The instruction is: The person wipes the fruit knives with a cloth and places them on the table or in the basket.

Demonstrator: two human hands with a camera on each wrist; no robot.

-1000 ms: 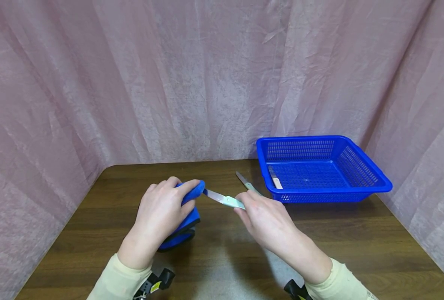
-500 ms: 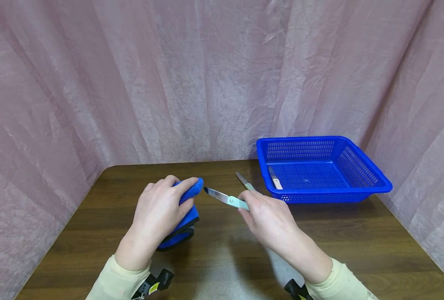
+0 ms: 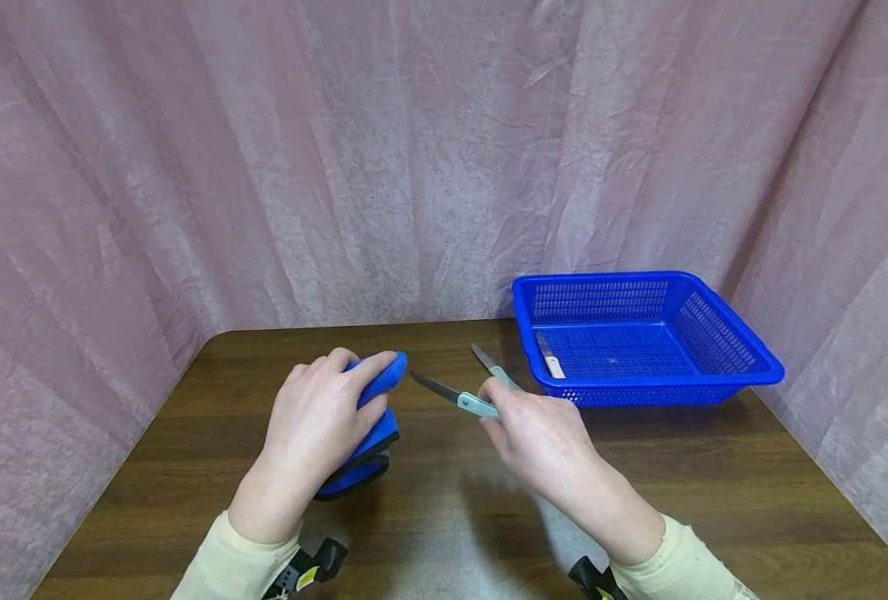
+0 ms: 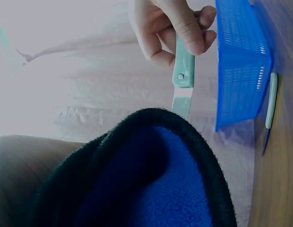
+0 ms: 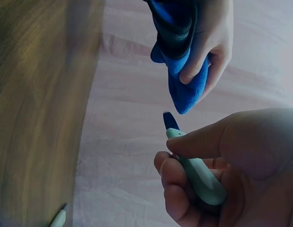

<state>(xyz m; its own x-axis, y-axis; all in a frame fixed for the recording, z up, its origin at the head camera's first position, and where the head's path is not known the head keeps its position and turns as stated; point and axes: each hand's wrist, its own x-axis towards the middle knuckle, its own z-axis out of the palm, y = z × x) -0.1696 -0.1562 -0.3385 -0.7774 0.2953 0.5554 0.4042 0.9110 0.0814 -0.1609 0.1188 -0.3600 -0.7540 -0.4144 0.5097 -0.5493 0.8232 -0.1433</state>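
"Gripping a knife [image 3: 460, 400] by its pale green handle, the right hand [image 3: 537, 429] points the blade across at the left hand [image 3: 319, 408]. Why that way round, do you think?"

"To leave the whole blade free, I'd guess. Those fingers and the thumb are clamped on the handle alone, clear of the metal."

"And the left?"

"Its fingers pinch a blue cloth [image 3: 376, 433] with a dark border, folded over at the top, the rest hanging below. The fold probably puts some padding between skin and edge."

"Is the blade in the cloth?"

"No, I can see a gap. The tip is just beside the fold, apart from it. The knife is up off the counter [image 3: 226, 433], likely so there's room to turn it."

"What about the others?"

"A second knife [image 3: 496, 369] lies on the counter, left of the blue basket [image 3: 669, 381]. I can't tell whether it touches the wall. Its blade points away from the person, which should make the handle easier to take."

"And in the basket?"

"A third knife [image 3: 552, 360], white-handled, along the left side. Having the basket over there perhaps suits the right hand and leaves the middle for working."
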